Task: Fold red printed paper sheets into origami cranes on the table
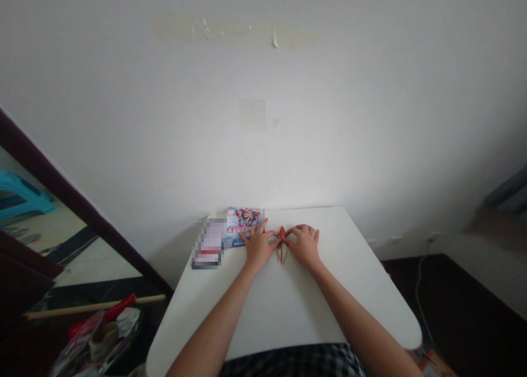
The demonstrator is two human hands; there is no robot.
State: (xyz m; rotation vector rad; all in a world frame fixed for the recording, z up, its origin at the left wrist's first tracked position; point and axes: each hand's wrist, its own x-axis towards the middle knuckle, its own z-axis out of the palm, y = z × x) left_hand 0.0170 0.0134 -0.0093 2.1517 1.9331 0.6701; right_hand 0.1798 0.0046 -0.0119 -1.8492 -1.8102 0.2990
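Note:
A small piece of folded paper [282,233], red at the top with a pale, diamond-like lower part, stands out between my hands near the back of the white table [284,305]. My left hand [258,249] pinches its left side between thumb and fingertips, the other fingers spread towards a colourful printed booklet [241,223]. From the right, my right hand [304,244] pinches the same paper, its remaining fingers bent. The fingertips cover the paper's middle, so its exact folds are hard to make out.
A phone-like item [211,242], blurred out, lies at the table's back left, next to the booklet. Behind the table rises a white wall [263,163]. On the floor at left are bags [105,333] and a wooden stick [152,299]; a cable [419,283] hangs at right.

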